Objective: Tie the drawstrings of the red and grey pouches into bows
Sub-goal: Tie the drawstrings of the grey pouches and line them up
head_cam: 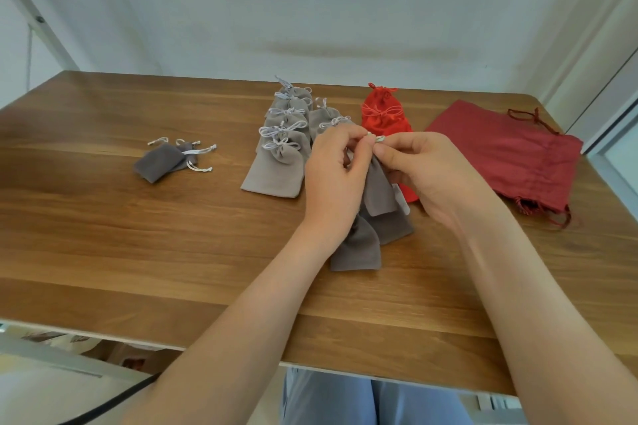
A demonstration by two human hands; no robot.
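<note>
A grey pouch (379, 190) hangs between my hands above the table's middle. My left hand (336, 166) and my right hand (426, 169) both pinch its pale drawstring (378, 139) at the pouch's top, fingertips almost touching. Two more grey pouches (359, 245) lie under it. A row of several light grey pouches (279, 162) with tied bows lies to the left. Bright red pouches (381, 114) with bows lie behind my hands, partly hidden.
Two small dark grey pouches (165, 160) with loose strings lie at the left of the wooden table (138, 235). A large dark red drawstring bag (511, 155) lies at the right. A white wall stands behind the table.
</note>
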